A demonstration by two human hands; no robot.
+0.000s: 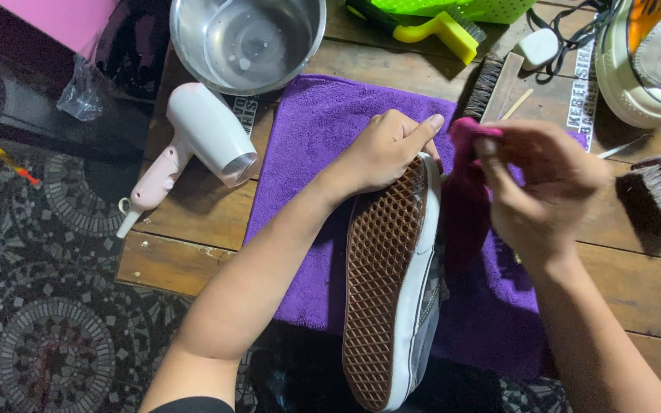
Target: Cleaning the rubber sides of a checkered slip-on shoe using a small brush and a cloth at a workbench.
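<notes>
Brown waffle-pattern rubber sole up, the grey canvas sneaker (392,291) lies on its side on a purple towel (307,168) on the wooden worktop (193,229). Left hand (384,149) has its fingers curled round the toe end, right hand (548,191) pinches a magenta cloth (464,206) against the white sidewall. Further back: pale pink hair dryer (200,141), steel bowl (246,38), yellow-handled brush (441,30).

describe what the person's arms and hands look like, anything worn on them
Both forearms are bare to the lower frame edge. The left hand and right hand wear no gloves, and no rings, watch or bracelet show. A sliver of dark fabric, perhaps a short sleeve, sits at the bottom edge by the left arm. Fingernails look short and unpainted.
</notes>
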